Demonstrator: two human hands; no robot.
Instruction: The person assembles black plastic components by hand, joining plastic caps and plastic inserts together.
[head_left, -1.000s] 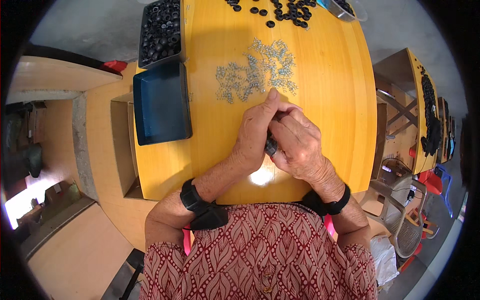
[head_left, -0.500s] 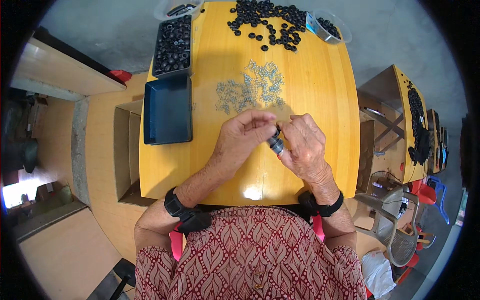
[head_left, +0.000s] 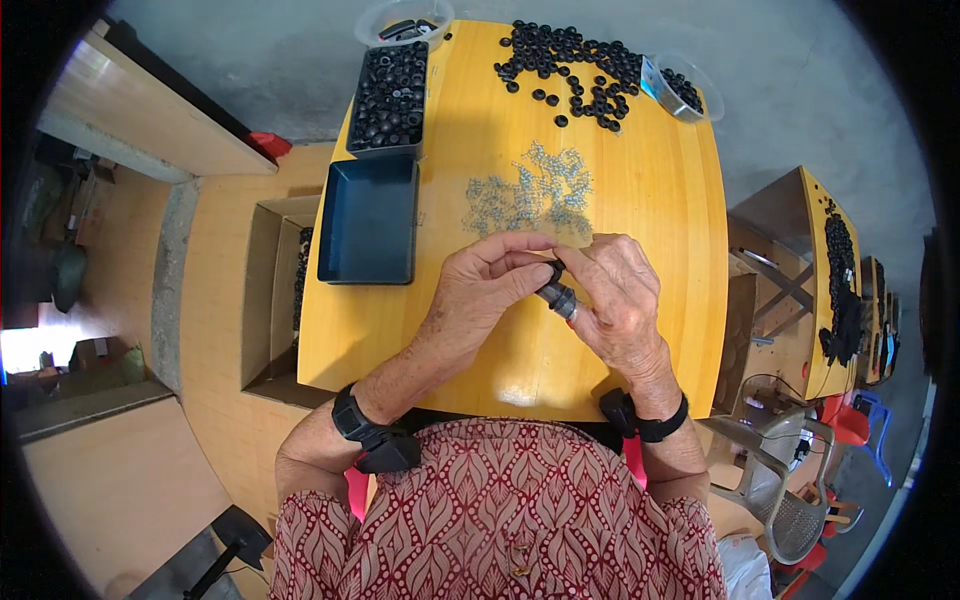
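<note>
Where the two hands meet above the nearer half of the yellow wooden bench (head_left: 660,210), a small round black piece (head_left: 557,270) is pinched in a narrow grip of the left hand (head_left: 480,285), with the thumb tip pressed to its left side and the forefinger arched over it. From the right hand (head_left: 620,290) the piece is found to the left, just at the bent forefinger's tip. Between it and the right thumb a short dark grey cylinder with paler bands (head_left: 560,298) is seen, its long axis slanted from upper left, at the black piece, down toward the bench's near right corner. Whether this cylinder is worn on the right thumb or gripped by it cannot be made out, nor can the closure of the right fingers be judged. The black piece is reached by both hands, but it is more plainly held by the left.

Beyond the fingertips, toward the far edge, tiny silvery metal bits (head_left: 555,180) are scattered. Loose black rings (head_left: 575,50) are spread along the far edge, and a dark rectangular plastic tray (head_left: 413,235) is set at the left edge.
</note>
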